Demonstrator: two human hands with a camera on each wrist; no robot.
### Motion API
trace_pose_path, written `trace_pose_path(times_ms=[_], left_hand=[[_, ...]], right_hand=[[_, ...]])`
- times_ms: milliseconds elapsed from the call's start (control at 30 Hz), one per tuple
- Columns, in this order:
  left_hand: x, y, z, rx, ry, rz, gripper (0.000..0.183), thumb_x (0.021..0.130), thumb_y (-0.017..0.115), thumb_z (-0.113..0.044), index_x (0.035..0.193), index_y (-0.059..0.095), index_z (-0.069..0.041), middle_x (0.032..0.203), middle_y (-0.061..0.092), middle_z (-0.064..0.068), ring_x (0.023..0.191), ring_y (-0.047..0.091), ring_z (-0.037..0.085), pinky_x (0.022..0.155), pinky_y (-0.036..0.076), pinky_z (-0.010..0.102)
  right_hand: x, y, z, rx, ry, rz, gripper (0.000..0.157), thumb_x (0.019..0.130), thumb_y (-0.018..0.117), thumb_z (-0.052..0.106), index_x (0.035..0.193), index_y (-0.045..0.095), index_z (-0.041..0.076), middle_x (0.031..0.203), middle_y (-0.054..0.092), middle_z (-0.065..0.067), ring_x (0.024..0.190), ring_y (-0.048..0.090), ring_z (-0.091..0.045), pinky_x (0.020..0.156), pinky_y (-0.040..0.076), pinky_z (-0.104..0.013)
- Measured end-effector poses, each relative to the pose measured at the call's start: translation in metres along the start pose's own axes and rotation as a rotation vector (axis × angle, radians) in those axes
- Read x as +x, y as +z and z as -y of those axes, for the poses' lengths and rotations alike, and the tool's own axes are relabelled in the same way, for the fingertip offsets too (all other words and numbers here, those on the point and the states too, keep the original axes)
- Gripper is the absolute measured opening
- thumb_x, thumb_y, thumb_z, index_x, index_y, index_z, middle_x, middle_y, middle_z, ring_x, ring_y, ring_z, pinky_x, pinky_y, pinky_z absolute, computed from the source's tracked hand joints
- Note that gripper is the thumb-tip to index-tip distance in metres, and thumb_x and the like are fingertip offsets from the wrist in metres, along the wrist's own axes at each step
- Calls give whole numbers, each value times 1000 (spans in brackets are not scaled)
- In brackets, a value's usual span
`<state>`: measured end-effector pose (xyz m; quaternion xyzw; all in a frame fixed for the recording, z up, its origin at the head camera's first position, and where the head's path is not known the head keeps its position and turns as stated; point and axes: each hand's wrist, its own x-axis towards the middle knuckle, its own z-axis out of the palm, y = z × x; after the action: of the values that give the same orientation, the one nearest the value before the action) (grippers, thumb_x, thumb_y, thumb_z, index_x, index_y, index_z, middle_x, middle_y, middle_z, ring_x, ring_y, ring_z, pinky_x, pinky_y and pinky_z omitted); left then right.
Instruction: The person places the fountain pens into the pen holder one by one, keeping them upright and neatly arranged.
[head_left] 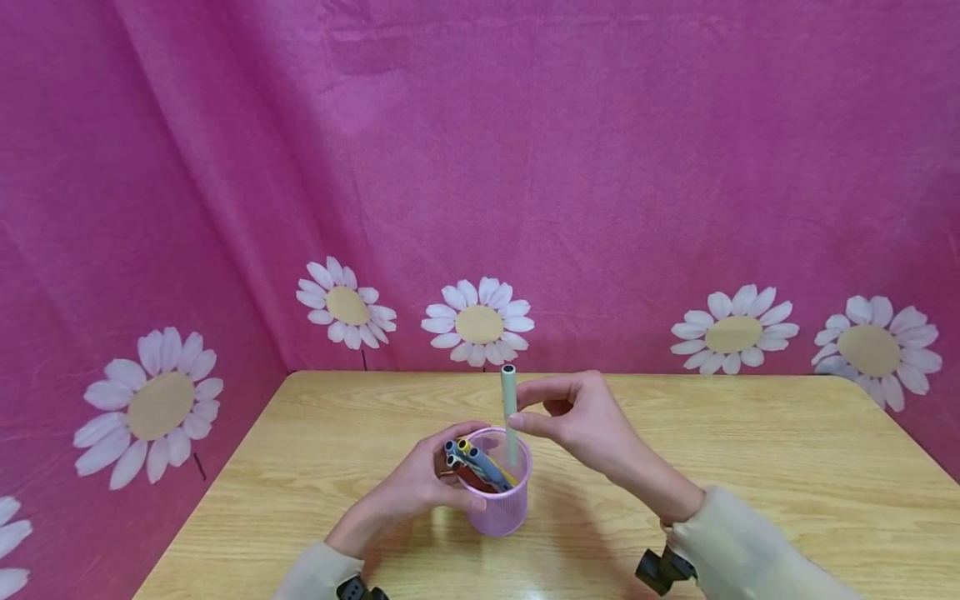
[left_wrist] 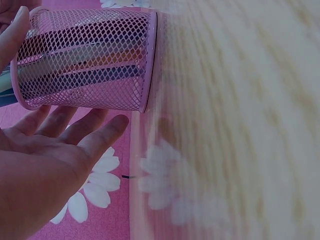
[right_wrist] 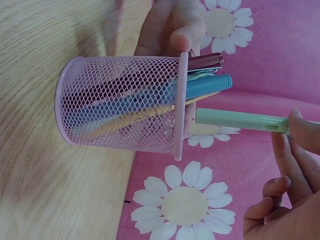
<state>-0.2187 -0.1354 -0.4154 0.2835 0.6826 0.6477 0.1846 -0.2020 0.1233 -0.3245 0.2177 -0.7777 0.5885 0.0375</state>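
My left hand (head_left: 416, 483) holds a pink mesh pen cup (head_left: 501, 515) upright on the table, thumb at the near side of the rim and fingers round the far side. Several pens (head_left: 483, 468) lean inside it towards the left; a blue pen (right_wrist: 205, 87) and a dark red pen (right_wrist: 205, 61) stick out past the rim in the right wrist view. Between thumb and fingertips, my right hand (head_left: 588, 421) pinches a light green pen (right_wrist: 235, 119) near its upper end. That pen stands nearly upright, its lower end just above the cup's opening.
The wooden table (head_left: 712, 433) spreads out around both hands. Behind it and along the left hangs a pink cloth (head_left: 600, 167) printed with large white daisies (head_left: 480, 323). Each sleeve ends near a dark wrist device, such as the right one (head_left: 663, 569).
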Motion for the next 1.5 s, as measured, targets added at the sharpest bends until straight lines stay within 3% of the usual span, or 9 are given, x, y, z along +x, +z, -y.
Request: trace_pose_path(times_ms=[200,533,733,1500], left_hand=[[0,0,-2,1,-8,-9,83,84,89,-8,156,47,-7,142,59,21,125,61,28,104,54,43],[0,-1,-2,-1,-20,-4,82,85,89,-8,156,47,-8,142,59,18,125,61,29,103,54,43],[0,0,-1,-1,-11,-5,82,84,89,-8,155,47,-8,142,60,18,126,61,29,104,54,43],[-2,0,0,12,-16,-2,83,85,88,-10,156,46,-7,146,58,20,123,62,29,104,53,44]], right_hand=[[4,3,-2,-36,-11,-12,19,84,87,6,103,84,7,91,77,-2,62,35,-10,56,27,-22],[2,6,-10,-43,8,0,22,84,88,8,104,83,3,85,75,-4,63,38,-12,56,29,-23],[1,8,-17,-35,30,-1,21,84,87,7,105,83,3,91,78,-5,65,41,-11,58,30,-23],[-4,13,-33,-31,38,22,23,83,87,5,106,83,2,90,78,-5,58,37,-10,53,28,-22]])
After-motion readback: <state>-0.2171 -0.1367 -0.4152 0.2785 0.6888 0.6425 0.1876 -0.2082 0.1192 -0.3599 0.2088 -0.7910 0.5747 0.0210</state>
